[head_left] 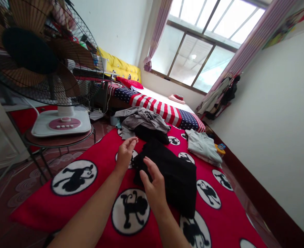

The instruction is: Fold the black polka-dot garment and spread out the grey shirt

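the right hand [154, 182] has thumb and fingers apart beside black cloth [178, 172] — the left hand's [124, 155] i cannot tell — with red bedding [232, 213] beneath, a fan [29, 51] leftward, a window [193, 57] beyond them.

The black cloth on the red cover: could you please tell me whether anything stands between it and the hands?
Nothing visible does. The right hand is at the left edge of the black cloth, touching or not I cannot tell; the left hand is just left of it. The grey clothes lie farther off.
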Tool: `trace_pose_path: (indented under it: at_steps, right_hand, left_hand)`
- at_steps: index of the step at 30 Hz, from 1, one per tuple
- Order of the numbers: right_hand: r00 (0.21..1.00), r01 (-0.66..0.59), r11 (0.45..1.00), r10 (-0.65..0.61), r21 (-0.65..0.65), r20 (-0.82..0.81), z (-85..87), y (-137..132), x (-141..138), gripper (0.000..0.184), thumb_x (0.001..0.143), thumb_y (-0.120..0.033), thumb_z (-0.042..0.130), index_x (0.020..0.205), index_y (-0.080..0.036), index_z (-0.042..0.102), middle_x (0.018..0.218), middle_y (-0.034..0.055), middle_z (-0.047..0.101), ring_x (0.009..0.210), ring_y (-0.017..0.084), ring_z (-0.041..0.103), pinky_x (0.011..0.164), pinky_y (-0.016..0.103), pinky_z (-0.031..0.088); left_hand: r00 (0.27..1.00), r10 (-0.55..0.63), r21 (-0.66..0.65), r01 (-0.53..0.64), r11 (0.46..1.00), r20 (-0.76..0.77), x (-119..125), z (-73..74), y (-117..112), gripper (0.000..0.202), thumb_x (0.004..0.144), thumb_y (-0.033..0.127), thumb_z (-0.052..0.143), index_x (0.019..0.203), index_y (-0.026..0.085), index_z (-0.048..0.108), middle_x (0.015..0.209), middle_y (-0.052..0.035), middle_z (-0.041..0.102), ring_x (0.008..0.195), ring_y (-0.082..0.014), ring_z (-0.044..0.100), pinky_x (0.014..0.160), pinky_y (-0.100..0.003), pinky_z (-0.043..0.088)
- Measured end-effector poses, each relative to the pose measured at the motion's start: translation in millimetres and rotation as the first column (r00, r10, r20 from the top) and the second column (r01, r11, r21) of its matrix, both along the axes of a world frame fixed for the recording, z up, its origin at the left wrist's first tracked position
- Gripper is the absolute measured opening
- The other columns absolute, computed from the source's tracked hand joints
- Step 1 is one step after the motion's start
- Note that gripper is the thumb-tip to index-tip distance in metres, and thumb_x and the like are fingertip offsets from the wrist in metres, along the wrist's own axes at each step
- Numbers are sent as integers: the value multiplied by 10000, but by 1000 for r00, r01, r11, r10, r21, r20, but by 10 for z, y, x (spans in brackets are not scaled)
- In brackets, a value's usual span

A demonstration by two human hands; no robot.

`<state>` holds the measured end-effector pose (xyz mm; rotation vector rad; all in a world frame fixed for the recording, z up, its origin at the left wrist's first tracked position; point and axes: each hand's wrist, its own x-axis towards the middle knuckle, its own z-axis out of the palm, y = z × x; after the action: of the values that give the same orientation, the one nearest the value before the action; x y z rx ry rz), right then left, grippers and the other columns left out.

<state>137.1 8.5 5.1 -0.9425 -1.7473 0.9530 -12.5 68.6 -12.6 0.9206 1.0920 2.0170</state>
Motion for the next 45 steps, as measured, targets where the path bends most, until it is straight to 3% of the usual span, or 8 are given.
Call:
trace_pose_path:
  at_steps: [4,8,12,15,20,28,34,45]
  right_hand:
    - [984,166,963,-174,211,21,282,-82,438,249,862,-307,565,1088,-274,665,1250,47,628,1182,248,557,1056,461,398]
    - [908,371,883,-410,289,89,461,261,952,279,861,-339,541,1088,-235,667,1162,69,670,1114,247,590,1003,441,430]
    - [807,352,864,-475,359,352,310,722,1331,337,882,-350,483,1130,-221,671,1234,86,643,1224,257,521,1058,456,370]
    - [637,356,907,-412,225,652,56,992,1451,402,908,-367,446,1260,-255,603,1411,70,510,1369,301,354,1094,594,247]
    - [502,391,914,-309,107,808,-169,1144,1459,480,966,-439,328,1400,-282,460,1527,64,339,1422,308,248,1076,654,202]
    - [455,124,845,-514,520,727,-265,821,1471,542,956,-507,381,1417,-226,437,1502,90,385,1402,260,299,1140,531,159]
    - [427,-31,807,-524,590,737,-323,788,1502,605,926,-547,428,1440,-230,398,1522,88,344,1397,283,305,1127,563,179]
    - [558,-16,892,-367,452,744,-339,412,1661,451,972,-333,410,1422,-327,409,1557,12,275,1440,230,222,1120,541,263]
  left_hand:
    - [957,-82,80,108,991,-279,309,209,-179,298,906,361,493,1077,188,663,1087,-67,700,1065,-220,632,987,-353,464]
    - [679,-247,44,381,923,-691,746,331,-159,284,866,234,510,1072,214,705,1156,-60,684,1087,-218,622,998,-342,463]
    - [382,-322,-175,372,912,-866,1076,284,123,368,858,236,500,1186,194,660,1271,-96,629,1171,-238,580,1033,-358,433]
    - [224,-453,-383,296,875,-863,1183,165,365,535,820,422,596,1287,162,584,1393,-168,521,1307,-346,451,1093,-521,322]
    - [125,-523,-490,222,843,-843,1200,-24,575,678,801,603,563,1361,227,499,1511,-151,361,1430,-340,238,1133,-589,118]
    - [1,-502,-482,278,831,-865,1063,-89,562,780,827,685,453,1457,235,358,1564,-132,242,1459,-310,146,1145,-554,89]
    - [-197,-519,-555,296,778,-832,810,-16,560,746,880,656,393,1503,282,227,1598,-74,127,1473,-258,77,1162,-490,121]
    - [-250,-416,-475,269,837,-874,351,8,287,566,958,497,382,1462,240,353,1570,-71,251,1450,-234,206,1175,-438,192]
